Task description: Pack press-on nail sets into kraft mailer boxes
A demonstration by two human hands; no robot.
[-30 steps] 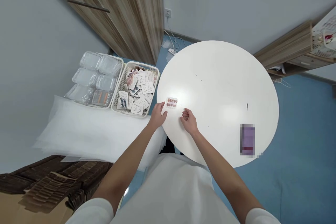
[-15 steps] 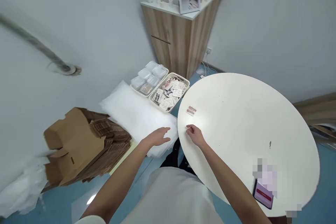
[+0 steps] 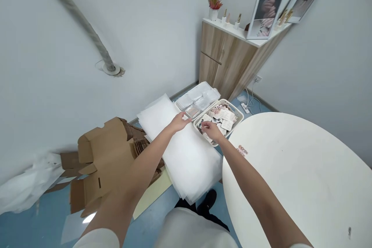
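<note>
My left hand reaches to the near corner of a clear plastic box, its fingers apart and stretched out. Whether they touch the box I cannot tell. Over the near end of a white basket is my right hand, fingers bent together; what is between them, if anything, is too small to make out. Small white cards fill that basket, some with nail-shaped pieces on them. A set of pinkish press-on nails lies at the table's left edge, partly behind my right forearm.
A stack of white foam sheets lies below my hands. Flattened cardboard boxes are piled at the left. The round white table fills the right side. Behind the baskets stands a wooden cabinet with picture frames and a plant.
Both hands have moved forward from the table's edge to the baskets, the left to the clear box, the right over the cards. The view has swung left, and the phone is out of sight.
</note>
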